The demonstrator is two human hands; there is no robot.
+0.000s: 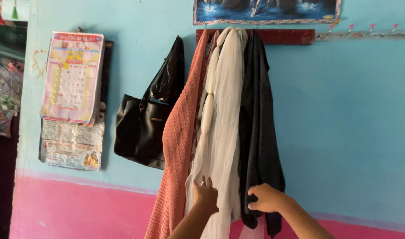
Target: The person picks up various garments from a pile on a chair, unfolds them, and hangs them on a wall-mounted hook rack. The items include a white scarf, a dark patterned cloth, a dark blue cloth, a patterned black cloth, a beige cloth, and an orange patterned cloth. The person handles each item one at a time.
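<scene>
Here, the left hand (pixel 206 194) rests flat, fingers loosely spread, against the white scarf (pixel 222 132) hanging from the red hook rail (pixel 282 36). The right hand (pixel 265 198) pinches the lower edge of the dark garment (pixel 259 128) just beside it. A salmon knit garment (pixel 178 141) hangs left of the scarf, near a black handbag (pixel 142 128).

A black handbag (pixel 142 128) hangs on the blue wall (pixel 344 110) beside two wall calendars (pixel 71 77). A salmon knitted garment (pixel 178 146) drapes from the red hook rack (pixel 291 36), under a framed picture (pixel 266 11).
</scene>
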